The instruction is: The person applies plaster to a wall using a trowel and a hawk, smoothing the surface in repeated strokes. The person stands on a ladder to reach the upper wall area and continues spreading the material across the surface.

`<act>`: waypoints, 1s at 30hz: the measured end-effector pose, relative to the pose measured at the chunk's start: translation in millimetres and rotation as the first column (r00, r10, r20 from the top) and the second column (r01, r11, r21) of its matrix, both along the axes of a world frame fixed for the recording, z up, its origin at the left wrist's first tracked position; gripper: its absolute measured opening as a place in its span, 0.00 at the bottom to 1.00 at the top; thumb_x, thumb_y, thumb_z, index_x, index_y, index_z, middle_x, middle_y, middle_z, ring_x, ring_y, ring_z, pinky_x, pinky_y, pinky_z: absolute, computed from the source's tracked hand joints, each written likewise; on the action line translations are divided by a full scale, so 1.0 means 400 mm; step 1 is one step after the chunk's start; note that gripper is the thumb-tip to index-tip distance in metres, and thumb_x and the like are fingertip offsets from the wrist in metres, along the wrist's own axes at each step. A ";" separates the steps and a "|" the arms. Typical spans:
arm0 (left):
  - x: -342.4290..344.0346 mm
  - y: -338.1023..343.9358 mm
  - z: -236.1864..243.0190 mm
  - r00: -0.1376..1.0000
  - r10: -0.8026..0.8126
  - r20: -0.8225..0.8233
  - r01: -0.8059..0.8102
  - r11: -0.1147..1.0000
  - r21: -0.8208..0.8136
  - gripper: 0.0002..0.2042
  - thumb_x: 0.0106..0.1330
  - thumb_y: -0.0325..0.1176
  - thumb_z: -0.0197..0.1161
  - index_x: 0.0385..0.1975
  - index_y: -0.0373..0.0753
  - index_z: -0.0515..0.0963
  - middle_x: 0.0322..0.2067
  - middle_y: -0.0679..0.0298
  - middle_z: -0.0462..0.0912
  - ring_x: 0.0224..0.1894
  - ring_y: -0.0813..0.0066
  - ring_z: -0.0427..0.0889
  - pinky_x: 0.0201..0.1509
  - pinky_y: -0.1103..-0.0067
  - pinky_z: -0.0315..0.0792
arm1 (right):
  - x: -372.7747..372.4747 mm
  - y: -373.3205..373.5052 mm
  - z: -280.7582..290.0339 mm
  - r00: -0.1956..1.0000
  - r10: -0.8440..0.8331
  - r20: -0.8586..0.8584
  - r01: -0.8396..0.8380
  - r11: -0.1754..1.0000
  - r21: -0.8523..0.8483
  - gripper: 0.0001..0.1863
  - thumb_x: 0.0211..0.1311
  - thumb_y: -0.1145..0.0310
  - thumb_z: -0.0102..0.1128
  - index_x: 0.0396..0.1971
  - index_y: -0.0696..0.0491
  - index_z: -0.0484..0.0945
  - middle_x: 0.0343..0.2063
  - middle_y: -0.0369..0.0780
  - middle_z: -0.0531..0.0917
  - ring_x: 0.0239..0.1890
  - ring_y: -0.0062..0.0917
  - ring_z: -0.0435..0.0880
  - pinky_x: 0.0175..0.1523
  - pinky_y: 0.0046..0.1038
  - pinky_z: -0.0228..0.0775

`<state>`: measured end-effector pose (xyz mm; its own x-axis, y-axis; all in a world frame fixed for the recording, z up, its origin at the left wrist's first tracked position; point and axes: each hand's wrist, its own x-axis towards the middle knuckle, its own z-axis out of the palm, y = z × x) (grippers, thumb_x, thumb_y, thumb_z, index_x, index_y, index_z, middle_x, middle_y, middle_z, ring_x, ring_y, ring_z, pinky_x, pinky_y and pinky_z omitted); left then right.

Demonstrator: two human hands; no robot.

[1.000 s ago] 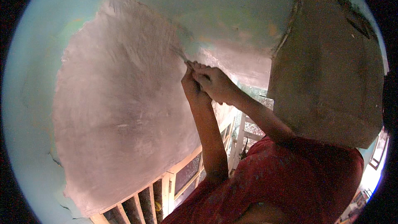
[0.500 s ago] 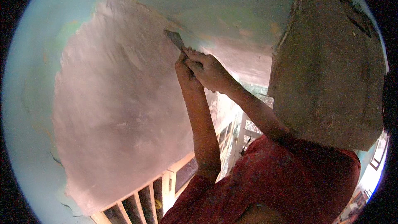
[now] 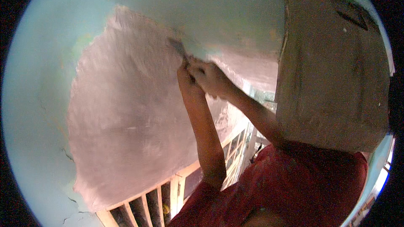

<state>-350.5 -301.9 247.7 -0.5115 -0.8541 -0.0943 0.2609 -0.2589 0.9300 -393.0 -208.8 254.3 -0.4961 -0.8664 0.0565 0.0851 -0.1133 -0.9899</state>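
Observation:
A putty knife (image 3: 177, 47) with a flat dark blade lies close against the wall, near the upper right edge of a pinkish-grey plaster patch (image 3: 130, 96). Both hands are closed around its handle, which their fingers mostly hide. My left hand (image 3: 187, 74) grips it from below, with the forearm rising nearly upright. From the right comes my right hand (image 3: 211, 77), wrapped over the handle beside the left one. Blade and fingers are slightly blurred. Whether the blade touches the plaster I cannot tell.
Blue-green paint (image 3: 46, 84) with cracks surrounds the patch. Under it runs a cream wooden frame with slats (image 3: 145, 208). A large brown sheet-like panel (image 3: 332, 75) hangs at the right, close to my right arm. Another plastered strip (image 3: 248, 67) continues behind my right hand.
The view has shifted, so the wall patch sits lower and farther right. Both hands and the putty knife have moved slightly up and left against the wall, with the grip unchanged.

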 end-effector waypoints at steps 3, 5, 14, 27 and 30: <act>0.060 -0.029 -0.009 0.976 -0.139 0.168 0.174 0.960 -0.219 0.12 0.73 0.37 0.47 0.32 0.37 0.73 0.29 0.60 0.77 0.29 0.68 0.76 0.34 0.73 0.73 | 0.006 -0.014 0.008 0.992 0.018 0.123 -0.015 1.000 -0.022 0.24 0.73 0.61 0.47 0.65 0.55 0.64 0.13 0.37 0.75 0.07 0.16 0.66 0.10 0.22 0.60; 0.053 -0.038 -0.027 0.970 -0.166 0.176 0.192 0.971 -0.144 0.11 0.73 0.35 0.47 0.33 0.37 0.73 0.29 0.60 0.77 0.29 0.68 0.76 0.34 0.72 0.73 | 0.013 -0.011 0.003 0.990 -0.041 0.132 0.046 0.998 -0.035 0.24 0.73 0.62 0.46 0.64 0.56 0.65 0.12 0.36 0.74 0.07 0.15 0.67 0.10 0.22 0.59; 0.078 -0.061 -0.032 0.932 -0.059 0.357 0.153 0.958 -0.242 0.11 0.73 0.36 0.48 0.37 0.34 0.74 0.30 0.60 0.78 0.31 0.71 0.77 0.35 0.71 0.74 | 0.010 -0.011 0.011 0.991 0.015 0.130 -0.009 0.999 -0.046 0.24 0.71 0.67 0.44 0.64 0.59 0.63 0.13 0.41 0.77 0.08 0.19 0.70 0.10 0.24 0.63; 0.084 0.001 -0.050 0.928 -0.027 0.372 0.101 0.978 -0.181 0.11 0.73 0.35 0.49 0.37 0.34 0.74 0.30 0.61 0.78 0.31 0.71 0.78 0.34 0.72 0.74 | 0.000 0.010 -0.037 0.990 0.039 0.138 -0.044 0.999 0.029 0.24 0.73 0.62 0.43 0.64 0.56 0.63 0.17 0.43 0.79 0.09 0.21 0.74 0.11 0.23 0.67; 0.056 -0.035 -0.030 0.917 -0.054 0.394 0.168 0.951 -0.261 0.11 0.73 0.35 0.49 0.36 0.34 0.74 0.30 0.61 0.78 0.30 0.71 0.78 0.34 0.73 0.74 | 0.014 -0.024 -0.052 0.995 0.072 0.072 -0.071 0.997 -0.016 0.24 0.73 0.65 0.42 0.66 0.53 0.61 0.21 0.45 0.81 0.10 0.21 0.75 0.12 0.24 0.68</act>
<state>-328.0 -315.8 235.7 -0.5784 -0.8134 -0.0623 -0.1398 0.0236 0.9899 -387.6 -218.3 233.6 -0.4365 -0.8990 0.0347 0.1648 -0.1179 -0.9793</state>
